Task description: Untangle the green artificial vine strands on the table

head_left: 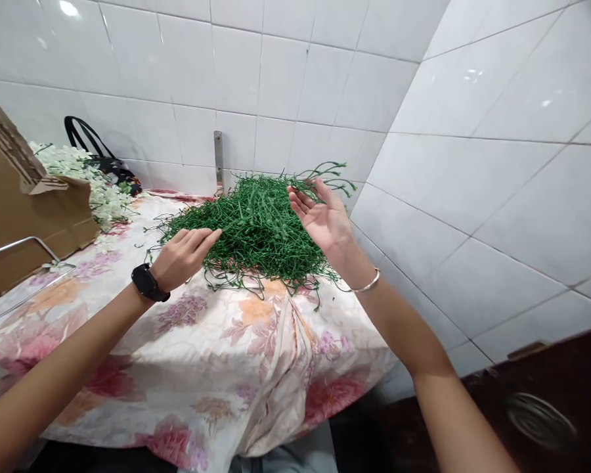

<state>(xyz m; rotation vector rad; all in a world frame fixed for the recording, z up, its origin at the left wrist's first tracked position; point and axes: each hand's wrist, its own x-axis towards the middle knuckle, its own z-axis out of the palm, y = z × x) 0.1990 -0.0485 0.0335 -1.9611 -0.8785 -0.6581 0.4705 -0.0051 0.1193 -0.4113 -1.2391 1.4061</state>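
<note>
A large tangled pile of thin green artificial flower stems (270,230) lies on a table covered with a flowered cloth. At the pile's left edge, my left hand (184,253) pinches one green stem, which runs right over the pile. My right hand (325,220) is raised at the pile's right side, palm turned up, with fingers apart and a little bent. Just behind its fingers several branched stem tips (332,174) stick up toward the wall. Whether the fingers touch these tips, I cannot tell.
White artificial flowers (103,187) sit at the left behind an open cardboard box (34,203). A black-handled bag (113,164) leans by the tiled wall. A bent wire stand (34,263) lies at left. The floral tablecloth (201,355) hangs over the front edge.
</note>
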